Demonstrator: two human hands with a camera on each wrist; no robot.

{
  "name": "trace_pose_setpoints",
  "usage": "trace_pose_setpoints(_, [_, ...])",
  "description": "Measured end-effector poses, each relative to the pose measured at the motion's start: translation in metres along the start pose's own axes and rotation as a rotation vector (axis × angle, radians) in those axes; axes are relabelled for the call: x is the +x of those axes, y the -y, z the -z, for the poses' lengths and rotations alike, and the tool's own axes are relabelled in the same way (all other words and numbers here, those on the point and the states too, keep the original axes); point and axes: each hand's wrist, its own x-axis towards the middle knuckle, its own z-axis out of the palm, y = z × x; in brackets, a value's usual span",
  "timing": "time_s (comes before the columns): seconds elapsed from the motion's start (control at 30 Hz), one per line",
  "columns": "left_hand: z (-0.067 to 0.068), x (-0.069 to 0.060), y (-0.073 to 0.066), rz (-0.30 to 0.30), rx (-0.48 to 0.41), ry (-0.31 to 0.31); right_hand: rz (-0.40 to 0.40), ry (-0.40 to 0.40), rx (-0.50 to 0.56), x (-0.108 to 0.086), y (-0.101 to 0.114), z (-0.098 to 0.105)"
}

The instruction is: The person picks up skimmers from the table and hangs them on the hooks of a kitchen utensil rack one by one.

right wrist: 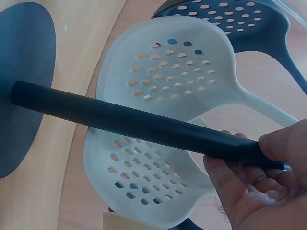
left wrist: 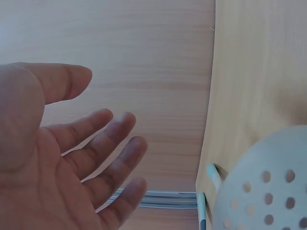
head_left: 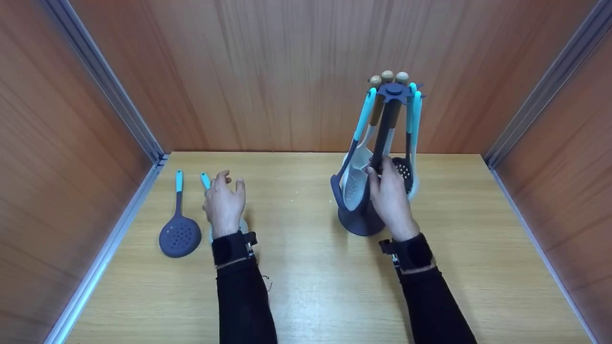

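Observation:
My right hand (head_left: 392, 200) grips the dark central pole (right wrist: 134, 127) of a utensil stand. Around that pole hang several utensils, among them pale slotted skimmers (right wrist: 189, 52), a dark ladle (head_left: 337, 188) with a turquoise handle and a dark perforated spoon (head_left: 402, 168). Over at the left, my left hand (head_left: 224, 203) hovers with loosely bent fingers and holds nothing. Beneath it lies a pale perforated skimmer (left wrist: 268, 182), whose turquoise handle (head_left: 205, 180) pokes out past the fingers; the hand hides much of it in the head view.
A dark slotted turner (head_left: 180, 236) with a turquoise handle lies on the wooden table (head_left: 296, 277), left of the left hand. The stand's round dark base (head_left: 358, 222) rests on the tabletop. Wood panels (head_left: 287, 71) enclose the back and both sides, with metal rails (head_left: 114, 91) at the corners.

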Motion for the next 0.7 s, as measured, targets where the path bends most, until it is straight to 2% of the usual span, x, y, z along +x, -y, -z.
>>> trace_pose_setpoints(0.17, [0.002,0.0,0.004,0.054,0.011,0.041,0.006,-0.002,-0.012,0.0,0.0,0.001])
trace_pose_setpoints(0.7, [0.002,0.003,0.02,0.177,0.005,0.182,-0.027,0.016,-0.013,0.001,0.001,0.002])
